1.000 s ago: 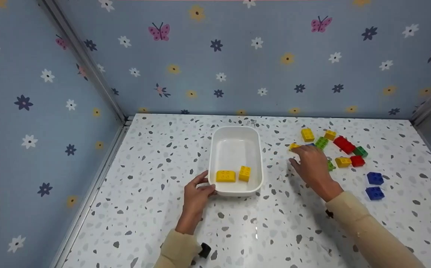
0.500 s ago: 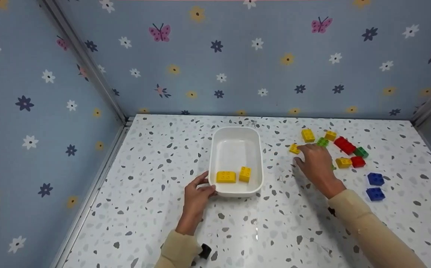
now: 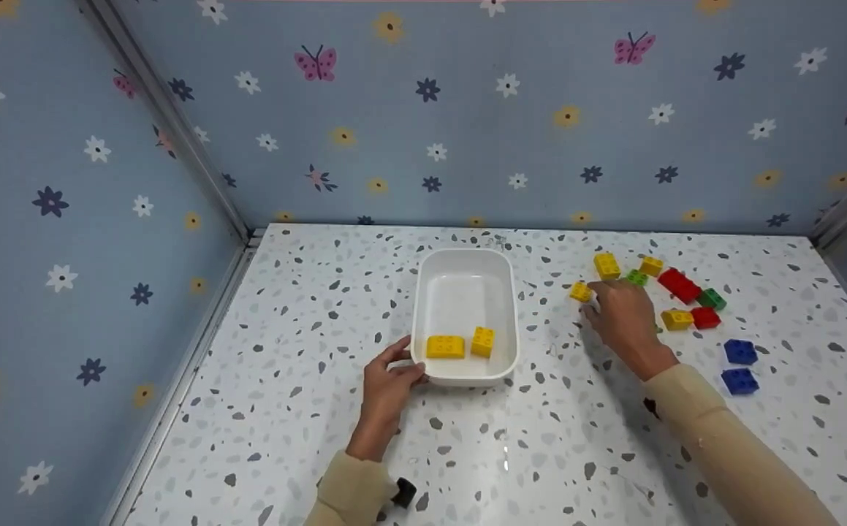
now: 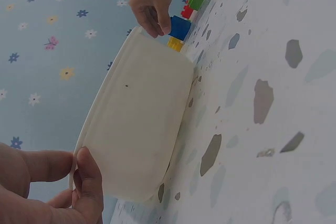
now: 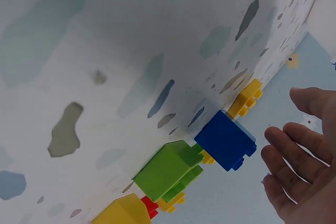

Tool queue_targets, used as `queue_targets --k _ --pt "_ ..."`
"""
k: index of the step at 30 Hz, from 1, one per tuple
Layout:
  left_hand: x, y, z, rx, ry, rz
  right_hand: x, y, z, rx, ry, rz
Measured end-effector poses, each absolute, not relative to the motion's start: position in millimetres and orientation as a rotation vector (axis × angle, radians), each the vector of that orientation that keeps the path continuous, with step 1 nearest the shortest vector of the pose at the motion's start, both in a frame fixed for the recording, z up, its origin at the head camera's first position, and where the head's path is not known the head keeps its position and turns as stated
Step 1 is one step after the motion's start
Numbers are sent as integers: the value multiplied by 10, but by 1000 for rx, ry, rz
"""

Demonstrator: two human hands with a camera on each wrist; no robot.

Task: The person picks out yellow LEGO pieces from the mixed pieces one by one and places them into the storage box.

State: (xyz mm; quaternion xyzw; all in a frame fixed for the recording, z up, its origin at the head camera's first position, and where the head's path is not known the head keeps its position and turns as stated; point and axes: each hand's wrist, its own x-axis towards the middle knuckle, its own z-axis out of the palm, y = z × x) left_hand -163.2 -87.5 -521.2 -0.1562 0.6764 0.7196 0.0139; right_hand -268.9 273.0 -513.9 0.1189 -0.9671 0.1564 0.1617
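My left hand [image 3: 386, 387] holds the near left corner of a white plastic tub [image 3: 467, 378], its thumb and fingers pinching the rim in the left wrist view. Two yellow toy building bricks [image 3: 445, 347] lie in the tub's near end. Over the loose bricks at right hovers my right hand [image 3: 624, 318]. Its fingers are loosely bent and grasp nothing in the right wrist view. A blue brick [image 5: 226, 140] stands closest to those fingertips, apart from them; the hand hides it in the head view. Just left of the hand sits a small yellow brick [image 3: 580, 292].
Around the right hand lie a yellow brick [image 3: 606, 266], a light green brick [image 3: 637, 277], a long red brick [image 3: 679, 286], a dark green brick [image 3: 712, 299] and several others. Two blue bricks [image 3: 740, 352] lie nearer. A patterned wall [image 3: 467, 146] bounds the speckled table [image 3: 306, 307] behind.
My right hand has shifted slightly right, uncovering the small yellow brick and covering the blue one. The left hand and the tub have stayed in place.
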Motion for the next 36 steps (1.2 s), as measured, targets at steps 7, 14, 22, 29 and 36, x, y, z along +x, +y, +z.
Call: queue_targets --k 7,14,22,29,36 --pt "-1653 -865 -5200 -500 2124 2212 -2757 2749 -5128 319 -2789 482" --pt "-1663 -868 -5209 -507 2114 2217 -2809 2745 -5132 342 -2790 464" --pt "-1649 -870 -5192 -504 2110 2224 -2857 2742 -5161 363 -2812 431" --pt "-1615 -886 -5189 -435 2047 2298 -2900 2753 -5184 392 -2817 366" --pt "-1617 -888 -5194 -446 2072 2274 -2934 2746 -5200 419 -2804 364"
